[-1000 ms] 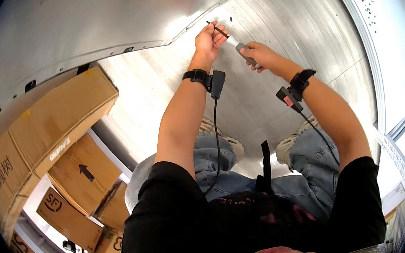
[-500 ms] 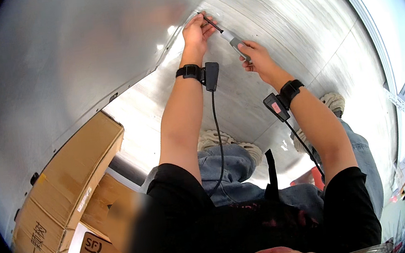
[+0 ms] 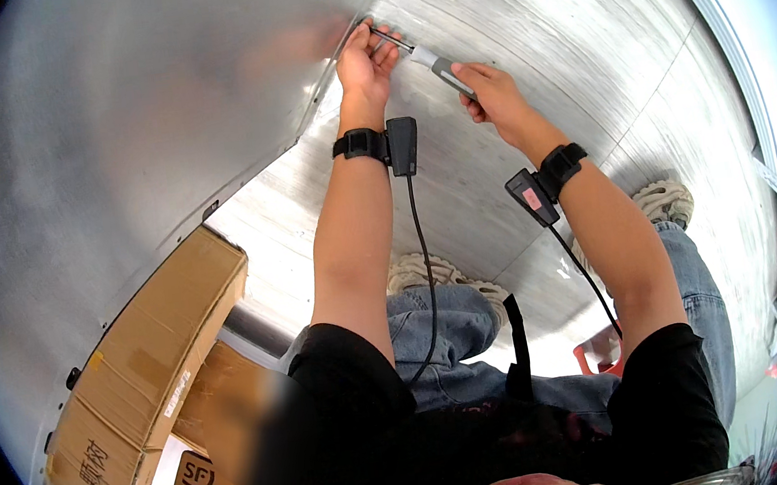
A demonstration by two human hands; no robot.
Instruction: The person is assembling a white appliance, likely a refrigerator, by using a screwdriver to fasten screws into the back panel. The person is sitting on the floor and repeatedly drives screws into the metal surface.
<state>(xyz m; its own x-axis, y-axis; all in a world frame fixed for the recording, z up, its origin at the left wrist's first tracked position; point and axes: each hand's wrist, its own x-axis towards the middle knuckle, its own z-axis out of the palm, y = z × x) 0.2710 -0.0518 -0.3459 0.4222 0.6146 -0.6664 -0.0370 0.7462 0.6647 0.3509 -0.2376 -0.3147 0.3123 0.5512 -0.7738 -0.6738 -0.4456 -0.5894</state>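
A screwdriver [image 3: 428, 61] with a grey handle and a thin dark shaft points up and left toward the lower edge of a large grey metal panel [image 3: 170, 95]. My right hand [image 3: 495, 101] is wrapped around the back of its handle. At the other end, the thumb and forefinger of my left hand [image 3: 365, 65] pinch around the shaft near its tip, close against the panel's edge, with the other fingers loosely curled. The tip itself is hidden by those fingers, and whether a screw sits there is too small to tell.
A long cardboard box [image 3: 125, 368] leans along the panel at the left, with another cardboard box [image 3: 207, 483] behind it. Black cables [image 3: 422, 248] run from the bands on my wrists. My shoes [image 3: 664, 203] stand on the grey wood-look floor [image 3: 557, 41]. A red object [image 3: 598, 353] lies below me.
Both hands and the screwdriver have shifted slightly left in the picture, nearer the panel's edge. The shaft's angle has flattened a little. The view has also moved slightly.
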